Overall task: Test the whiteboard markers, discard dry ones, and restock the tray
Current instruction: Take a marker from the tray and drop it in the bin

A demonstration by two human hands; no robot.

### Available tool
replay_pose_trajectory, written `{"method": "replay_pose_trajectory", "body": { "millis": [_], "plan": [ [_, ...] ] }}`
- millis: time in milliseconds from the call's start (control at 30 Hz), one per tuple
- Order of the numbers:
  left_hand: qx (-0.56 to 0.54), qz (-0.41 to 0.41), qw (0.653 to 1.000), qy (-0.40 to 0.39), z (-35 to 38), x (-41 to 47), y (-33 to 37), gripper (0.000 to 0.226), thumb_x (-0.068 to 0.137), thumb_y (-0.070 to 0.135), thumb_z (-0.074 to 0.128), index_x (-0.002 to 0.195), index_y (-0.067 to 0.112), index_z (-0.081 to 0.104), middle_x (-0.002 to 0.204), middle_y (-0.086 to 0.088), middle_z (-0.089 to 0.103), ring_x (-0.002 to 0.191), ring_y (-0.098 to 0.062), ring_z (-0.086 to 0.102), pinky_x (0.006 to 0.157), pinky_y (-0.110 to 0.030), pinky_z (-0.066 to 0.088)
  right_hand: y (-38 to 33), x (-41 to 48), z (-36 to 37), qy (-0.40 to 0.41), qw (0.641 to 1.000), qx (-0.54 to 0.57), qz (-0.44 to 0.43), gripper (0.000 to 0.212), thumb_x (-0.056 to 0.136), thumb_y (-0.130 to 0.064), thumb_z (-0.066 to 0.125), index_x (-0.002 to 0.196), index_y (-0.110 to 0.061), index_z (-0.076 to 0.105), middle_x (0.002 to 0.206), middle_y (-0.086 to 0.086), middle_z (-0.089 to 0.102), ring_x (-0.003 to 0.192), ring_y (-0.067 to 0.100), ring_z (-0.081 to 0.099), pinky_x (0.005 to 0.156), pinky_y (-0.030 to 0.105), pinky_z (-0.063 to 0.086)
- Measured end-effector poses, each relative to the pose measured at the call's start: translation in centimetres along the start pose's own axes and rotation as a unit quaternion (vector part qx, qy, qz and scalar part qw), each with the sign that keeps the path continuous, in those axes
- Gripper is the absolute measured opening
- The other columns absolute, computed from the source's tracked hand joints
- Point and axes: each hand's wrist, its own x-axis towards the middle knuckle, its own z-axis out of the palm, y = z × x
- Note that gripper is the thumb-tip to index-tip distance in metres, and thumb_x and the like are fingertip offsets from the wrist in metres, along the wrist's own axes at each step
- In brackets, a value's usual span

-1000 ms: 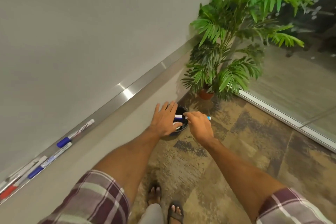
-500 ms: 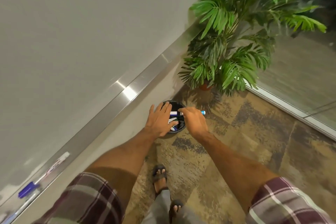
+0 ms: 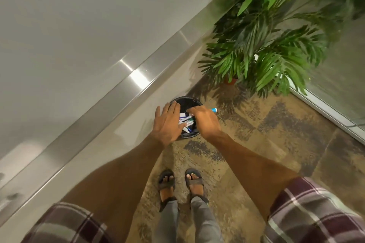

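Lying across the black bin (image 3: pixel 187 102): one marker (image 3: pixel 214 109), blue end poking out right, pinched in the curled fingers of the right hand (image 3: pixel 205 122). Spent markers (image 3: pixel 186 123) heaped inside. Left hand (image 3: pixel 167 122) flat, fingers straight, over the bin's left rim; contact unclear. Bin sits on carpet (image 3: pixel 256 144) against the wall, below the metal tray ledge (image 3: pixel 118 92). Potted plant (image 3: pixel 266 61) near.

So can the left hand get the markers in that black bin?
Probably yes. The left hand is open over the black bin, nothing covers the markers inside, and the right hand with its blue-capped marker is off to one side. How high the left hand hovers is unclear.
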Motion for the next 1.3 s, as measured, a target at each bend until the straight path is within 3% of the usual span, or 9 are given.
{"method": "replay_pose_trajectory", "body": {
  "millis": [100,200,333,400,567,733,900,1100,1300],
  "plan": [
    [-0.015,-0.026,1.000,-0.007,1.2,0.5,0.1,0.071,0.097,0.048,0.045,0.152,0.014,0.016,0.161,-0.005,0.015,0.147,-0.022,0.014,0.119,-0.046,0.008,1.6,1.4,0.9,-0.020,0.999,0.046,0.010,0.034,0.082,-0.007,0.059,0.115,-0.016,0.064,0.115,0.005,0.064,0.105,0.024,0.057,0.082,0.035,0.049],
    [-0.018,-0.047,0.999,-0.018,2.2,0.4,0.3,0.071,0.098,0.050,0.041,0.153,0.014,0.014,0.161,-0.005,0.013,0.148,-0.022,0.012,0.119,-0.045,0.006,2.6,2.3,0.9,-0.040,0.997,0.068,0.005,0.034,0.091,-0.018,0.049,0.123,-0.017,0.061,0.129,0.004,0.056,0.117,0.021,0.052,0.098,0.039,0.044],
    [-0.018,-0.066,0.998,-0.018,2.2,0.1,0.8,0.071,0.099,0.050,0.040,0.153,0.013,0.014,0.162,-0.004,0.011,0.148,-0.022,0.012,0.119,-0.044,0.004,2.9,2.3,0.1,-0.047,0.997,0.054,0.017,0.053,0.085,0.008,0.045,0.133,-0.014,0.053,0.134,0.012,0.052,0.117,0.027,0.054,0.097,0.039,0.046],
    [-0.026,-0.065,0.998,0.005,2.0,-0.2,1.2,0.071,0.098,0.049,0.043,0.153,0.012,0.019,0.161,-0.006,0.017,0.147,-0.023,0.016,0.118,-0.045,0.006,3.0,2.1,-0.3,-0.038,0.996,0.076,0.031,0.056,0.082,0.011,0.046,0.131,-0.015,0.055,0.131,0.012,0.055,0.113,0.028,0.057,0.092,0.040,0.049],
    [-0.009,-0.080,0.997,-0.002,0.4,-1.3,2.0,0.069,0.100,0.051,0.036,0.154,0.013,0.015,0.162,-0.005,0.013,0.148,-0.022,0.013,0.119,-0.046,0.005,2.3,1.2,-1.7,-0.033,0.997,0.069,0.013,0.049,0.085,0.002,0.050,0.130,-0.015,0.055,0.123,0.012,0.060,0.108,0.028,0.059,0.087,0.038,0.051],
    [-0.016,-0.094,0.995,0.005,-3.0,-2.9,3.2,0.065,0.102,0.048,0.032,0.153,0.015,0.013,0.162,-0.004,0.011,0.148,-0.023,0.009,0.120,-0.048,0.003,0.5,-0.3,-4.4,-0.004,0.999,0.026,-0.034,0.027,0.089,-0.010,0.050,0.114,-0.009,0.061,0.110,0.011,0.065,0.100,0.029,0.060,0.082,0.038,0.050],
    [0.000,-0.103,0.994,0.044,-6.4,-5.5,4.1,0.063,0.101,0.050,0.029,0.153,0.017,0.016,0.161,-0.003,0.014,0.148,-0.022,0.012,0.120,-0.048,0.003,-0.9,-2.3,-6.1,0.022,0.994,-0.020,-0.103,0.043,0.092,-0.027,0.054,0.128,-0.003,0.054,0.123,0.015,0.060,0.111,0.032,0.055,0.097,0.042,0.043],
    [0.029,-0.131,0.989,0.065,-9.5,-10.3,3.7,0.064,0.102,0.051,0.025,0.154,0.018,0.011,0.162,-0.003,0.009,0.149,-0.022,0.005,0.119,-0.050,-0.001,-3.8,-4.6,-8.8,0.077,0.983,-0.054,-0.155,0.048,0.088,-0.036,0.056,0.127,-0.007,0.053,0.121,0.012,0.060,0.109,0.029,0.057,0.096,0.042,0.045],
    [0.040,-0.172,0.981,0.077,-10.5,-15.6,1.8,0.066,0.101,0.053,0.020,0.155,0.017,0.007,0.163,-0.004,0.004,0.149,-0.023,0.000,0.119,-0.051,-0.004,-7.8,-6.5,-9.4,0.070,0.978,-0.076,-0.183,0.058,0.095,-0.050,0.033,0.138,-0.012,0.044,0.138,0.008,0.050,0.127,0.025,0.046,0.110,0.044,0.031]
  ]
}}
